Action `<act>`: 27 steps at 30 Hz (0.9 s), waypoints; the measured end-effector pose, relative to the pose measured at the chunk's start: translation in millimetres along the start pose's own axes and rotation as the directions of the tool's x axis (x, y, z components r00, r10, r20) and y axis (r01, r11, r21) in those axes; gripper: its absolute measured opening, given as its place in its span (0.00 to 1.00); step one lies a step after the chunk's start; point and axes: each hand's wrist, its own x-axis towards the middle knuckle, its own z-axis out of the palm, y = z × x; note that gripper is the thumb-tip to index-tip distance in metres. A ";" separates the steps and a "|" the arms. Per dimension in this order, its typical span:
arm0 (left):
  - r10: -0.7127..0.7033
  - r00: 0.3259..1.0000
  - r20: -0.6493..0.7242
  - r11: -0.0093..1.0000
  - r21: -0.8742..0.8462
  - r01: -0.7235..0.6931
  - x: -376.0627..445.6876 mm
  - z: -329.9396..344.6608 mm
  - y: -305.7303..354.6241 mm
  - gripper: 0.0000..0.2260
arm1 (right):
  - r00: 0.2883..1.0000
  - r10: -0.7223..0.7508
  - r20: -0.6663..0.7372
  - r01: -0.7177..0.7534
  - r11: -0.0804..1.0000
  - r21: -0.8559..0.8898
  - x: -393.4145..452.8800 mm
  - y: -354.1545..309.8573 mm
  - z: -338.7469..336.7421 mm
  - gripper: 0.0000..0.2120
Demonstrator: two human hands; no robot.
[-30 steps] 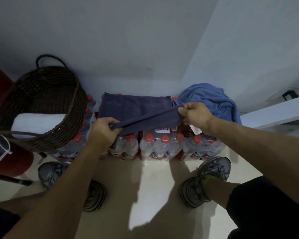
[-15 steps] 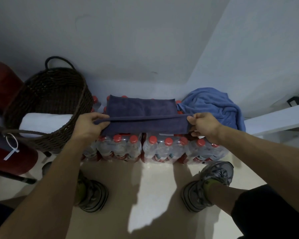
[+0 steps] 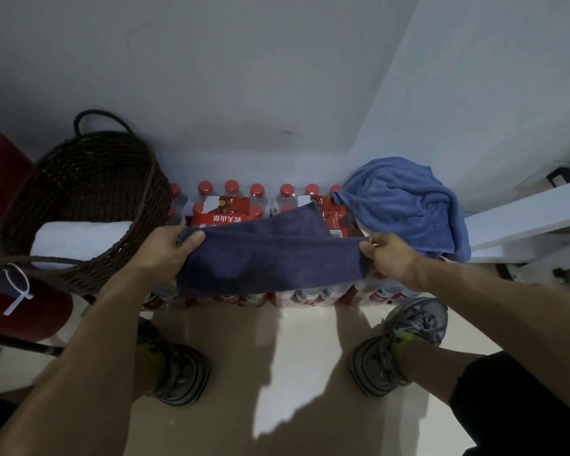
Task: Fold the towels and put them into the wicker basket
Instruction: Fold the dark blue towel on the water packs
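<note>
Both your left hand (image 3: 170, 246) and right hand (image 3: 387, 255) pinch the ends of the dark towel (image 3: 270, 261), half-folded above the bottled-water packs' (image 3: 244, 205) front edge, one white towel (image 3: 79, 238) already in the wicker basket (image 3: 89, 179), the blue towel (image 3: 405, 205) unfolded.

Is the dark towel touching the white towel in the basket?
Apart. The head view shows the dark towel stretched between both hands over the water bottles, with the basket's wicker wall between it and the white towel.
</note>
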 end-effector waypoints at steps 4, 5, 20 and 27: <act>-0.067 0.997 -0.043 0.998 -0.006 0.067 5.5 8.8 -11.8 0.06 | 0.983 -0.156 -0.098 0.156 0.988 -0.013 5.2 -2.0 8.0 0.07; -0.099 0.994 -0.045 0.995 -0.008 0.098 6.5 9.5 -15.5 0.06 | 0.973 -0.196 -0.120 0.194 0.981 -0.023 6.6 -4.8 10.7 0.07; -0.054 0.910 -0.410 0.992 0.079 0.094 28.5 29.7 -34.4 0.03 | 0.935 -0.306 -0.181 0.244 0.923 -0.299 79.4 -49.0 46.1 0.12; 0.029 0.905 -0.424 0.950 0.293 0.107 34.6 36.2 -44.1 0.07 | 0.956 -0.241 -0.170 0.171 0.922 -0.346 102.2 -43.2 53.9 0.15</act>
